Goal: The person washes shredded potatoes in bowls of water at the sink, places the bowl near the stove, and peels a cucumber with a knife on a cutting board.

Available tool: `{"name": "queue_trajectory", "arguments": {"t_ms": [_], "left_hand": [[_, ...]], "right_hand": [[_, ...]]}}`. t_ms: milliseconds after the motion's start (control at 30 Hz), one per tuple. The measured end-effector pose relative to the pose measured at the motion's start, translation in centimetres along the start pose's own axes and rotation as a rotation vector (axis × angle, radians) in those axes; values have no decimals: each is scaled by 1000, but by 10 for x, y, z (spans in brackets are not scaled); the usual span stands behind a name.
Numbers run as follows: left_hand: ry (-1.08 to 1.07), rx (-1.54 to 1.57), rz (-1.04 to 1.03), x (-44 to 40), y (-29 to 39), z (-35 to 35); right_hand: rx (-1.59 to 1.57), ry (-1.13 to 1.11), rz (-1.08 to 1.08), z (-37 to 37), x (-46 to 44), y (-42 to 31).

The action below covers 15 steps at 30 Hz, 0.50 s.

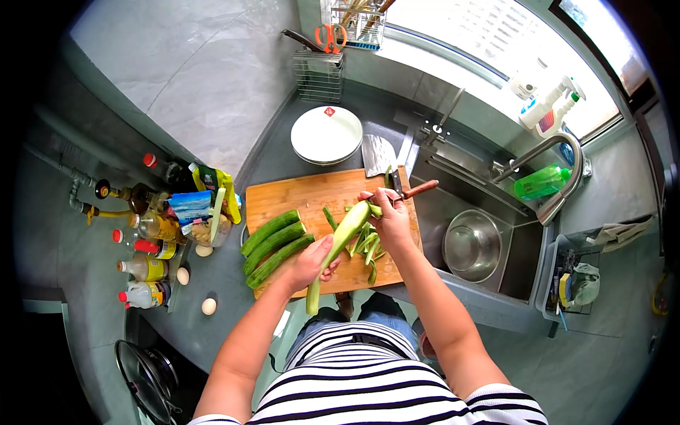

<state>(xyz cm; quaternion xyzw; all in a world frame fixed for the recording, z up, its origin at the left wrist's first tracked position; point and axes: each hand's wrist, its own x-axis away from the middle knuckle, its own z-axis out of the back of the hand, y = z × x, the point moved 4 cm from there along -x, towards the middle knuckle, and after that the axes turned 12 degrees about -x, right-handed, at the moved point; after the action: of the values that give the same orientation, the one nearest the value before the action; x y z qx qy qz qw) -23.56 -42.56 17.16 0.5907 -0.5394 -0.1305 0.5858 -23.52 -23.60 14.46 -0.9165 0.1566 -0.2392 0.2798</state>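
My left hand (312, 263) is closed around a pale green, mostly peeled luffa (350, 225), which slants over the front edge of the wooden cutting board (283, 195). My right hand (391, 219) is closed at the luffa's upper end and grips a peeler with a brown handle (423, 188); its blade is largely hidden by the fingers. Three dark green, unpeeled luffas (275, 248) lie side by side at the board's left. Green peelings (370, 246) are heaped beneath my right hand. A cleaver (380, 156) rests at the board's back right corner.
White plates (326, 134) are stacked behind the board. To the right is a sink (516, 263) with a metal bowl (472, 245) and a faucet (559, 195). Bottles (145, 268) and loose eggs (209, 306) stand at the left. A wire rack (318, 76) holds scissors (330, 39).
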Motion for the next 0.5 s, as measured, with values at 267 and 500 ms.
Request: {"name": "queue_trajectory", "arguments": {"t_ms": [267,500], "left_hand": [[9,76,14,3,-10,7],[-6,305,-5,-9,-7,8]], "right_hand": [[265,-17,196,36,-14,7],[833,-151,439,9,12,-19]]}}
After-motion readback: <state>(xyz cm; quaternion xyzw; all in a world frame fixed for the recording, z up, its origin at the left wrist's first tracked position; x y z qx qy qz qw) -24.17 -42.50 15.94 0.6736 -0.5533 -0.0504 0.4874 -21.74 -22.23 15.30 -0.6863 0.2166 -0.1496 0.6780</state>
